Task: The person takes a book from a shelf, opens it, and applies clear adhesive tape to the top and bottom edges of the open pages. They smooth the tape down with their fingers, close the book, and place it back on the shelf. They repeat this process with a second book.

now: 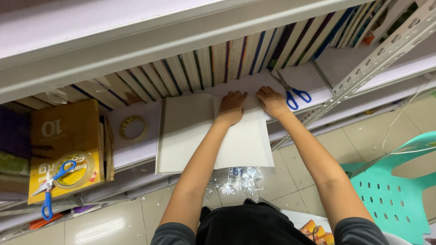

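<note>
shelf: pale board on a slotted metal upright
under both hands: open white book, flat on the board
just right of the grip: blue-handled scissors
well left of the grip: tape roll, yellow box
behind the grip: row of upright books

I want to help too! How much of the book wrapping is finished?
Looks early. The book lies open on the shelf on clear plastic. Both hands, left and right, press its top edge. The tape roll and scissors lie untouched, so taping seems left.
</note>
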